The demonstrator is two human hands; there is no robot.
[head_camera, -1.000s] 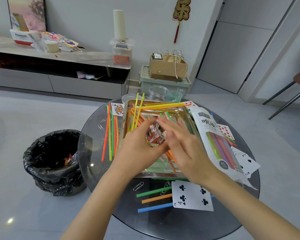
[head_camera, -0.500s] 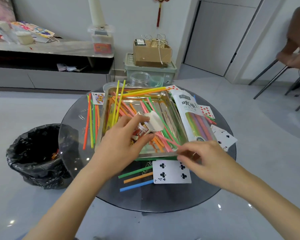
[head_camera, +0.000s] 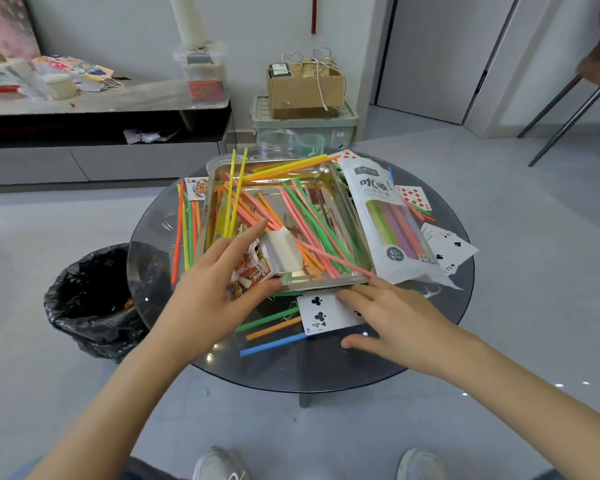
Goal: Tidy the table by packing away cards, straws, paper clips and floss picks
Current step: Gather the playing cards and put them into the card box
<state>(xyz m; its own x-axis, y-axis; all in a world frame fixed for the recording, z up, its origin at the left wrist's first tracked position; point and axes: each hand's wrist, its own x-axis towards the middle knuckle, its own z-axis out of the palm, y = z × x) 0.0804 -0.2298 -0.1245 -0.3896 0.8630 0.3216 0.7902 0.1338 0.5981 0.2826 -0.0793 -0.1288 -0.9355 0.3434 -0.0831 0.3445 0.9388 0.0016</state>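
A round glass table [head_camera: 309,370] fills mid-frame, bearing a tray [head_camera: 326,283] of straws [head_camera: 312,220]. At the tray's near edge the left hand [head_camera: 215,299] grips an open card box [head_camera: 283,254], forefinger extended. The right hand [head_camera: 395,317] lies spread beside it, fingertips pressing a clubs card [head_camera: 323,313].

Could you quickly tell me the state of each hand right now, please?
Left hand: holds the card box, thumb curled under it.
Right hand: open, fingers straight, touching the club card.
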